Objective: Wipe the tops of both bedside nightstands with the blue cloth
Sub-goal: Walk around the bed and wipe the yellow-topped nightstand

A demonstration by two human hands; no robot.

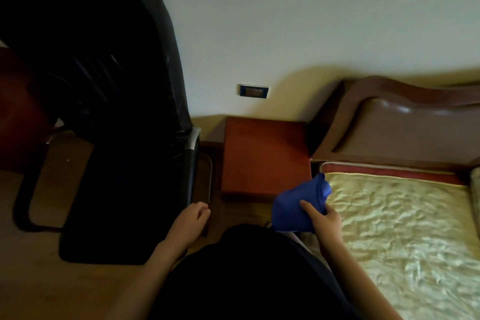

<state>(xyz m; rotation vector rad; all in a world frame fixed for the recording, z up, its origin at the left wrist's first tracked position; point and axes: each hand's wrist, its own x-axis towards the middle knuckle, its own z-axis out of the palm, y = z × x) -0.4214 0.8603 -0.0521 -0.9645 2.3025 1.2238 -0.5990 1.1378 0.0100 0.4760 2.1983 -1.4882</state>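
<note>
There is one view, worn on the person's head. It looks forward and steeply down, so the person's dark torso fills the bottom middle and both forearms reach up into the picture from the lower edge. The wide lens bends straight lines: the wall (285, 21) ahead leans and the headboard (405, 122) curves. The nightstand (265, 156) sits near the middle, close below the camera. The chair (124, 138) fills the left side and the bed (405, 229) the right.
</note>
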